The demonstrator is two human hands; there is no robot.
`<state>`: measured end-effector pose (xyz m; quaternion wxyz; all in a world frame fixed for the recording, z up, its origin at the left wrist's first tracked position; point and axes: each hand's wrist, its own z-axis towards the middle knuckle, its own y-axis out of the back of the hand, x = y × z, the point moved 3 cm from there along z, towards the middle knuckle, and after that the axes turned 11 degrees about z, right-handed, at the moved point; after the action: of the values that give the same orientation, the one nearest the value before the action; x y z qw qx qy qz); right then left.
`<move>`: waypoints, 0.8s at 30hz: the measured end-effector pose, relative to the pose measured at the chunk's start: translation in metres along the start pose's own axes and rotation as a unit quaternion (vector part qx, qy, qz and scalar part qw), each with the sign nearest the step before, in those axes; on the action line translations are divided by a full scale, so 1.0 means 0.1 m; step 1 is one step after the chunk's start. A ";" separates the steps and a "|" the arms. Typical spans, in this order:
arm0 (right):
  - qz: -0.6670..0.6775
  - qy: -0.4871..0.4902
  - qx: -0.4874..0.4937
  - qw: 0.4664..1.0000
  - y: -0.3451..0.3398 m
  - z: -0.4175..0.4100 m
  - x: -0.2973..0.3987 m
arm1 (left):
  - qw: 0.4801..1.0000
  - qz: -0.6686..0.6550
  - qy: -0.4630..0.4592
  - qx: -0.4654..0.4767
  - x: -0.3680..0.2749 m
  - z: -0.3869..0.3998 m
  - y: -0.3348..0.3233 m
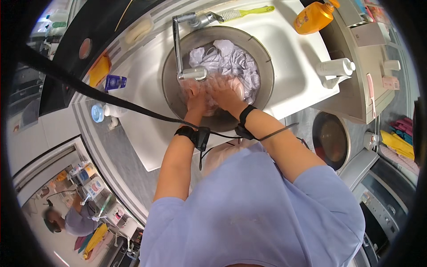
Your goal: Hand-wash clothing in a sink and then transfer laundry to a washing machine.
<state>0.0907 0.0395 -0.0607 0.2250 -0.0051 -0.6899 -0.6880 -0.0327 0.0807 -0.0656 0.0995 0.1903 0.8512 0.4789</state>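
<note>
A round metal basin [267, 76] stands in the white sink [293, 76]. Pale lavender, wet-looking fabric [233, 60] lies bunched in it. My left hand [196, 95] is low in the basin, below the chrome faucet [194, 73]; water and glare blur its fingers, so its hold cannot be told. My right hand [227, 91] is beside it at the near edge of the fabric, fingers bent over something pinkish and blurred. Black straps with small devices sit on both wrists, and a cable runs between them.
A green-handled brush [248, 12] lies behind the basin. An orange pump bottle [313, 18] and a white bottle [335, 66] stand at the sink's right side. A purple tube [115, 82] and a blue-capped bottle [97, 112] are at the left. A black cable crosses the view.
</note>
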 end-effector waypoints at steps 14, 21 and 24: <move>0.197 -0.119 0.013 0.973 0.36 -0.01 0.00 | 0.794 -0.607 -0.001 -0.040 0.29 -0.21 -0.37; 0.574 -0.127 -0.105 0.802 0.78 0.05 0.45 | 0.372 -0.923 -0.093 0.048 0.04 -0.26 -0.21; 0.674 -0.092 -0.132 0.721 0.92 0.00 0.72 | 0.369 -0.922 -0.111 0.042 -0.03 -0.35 -0.06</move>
<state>0.0554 0.0226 0.0497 0.5619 -0.5612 -0.4244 -0.4350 -0.0442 0.0491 -0.0524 0.5645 -0.6572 0.4987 0.0286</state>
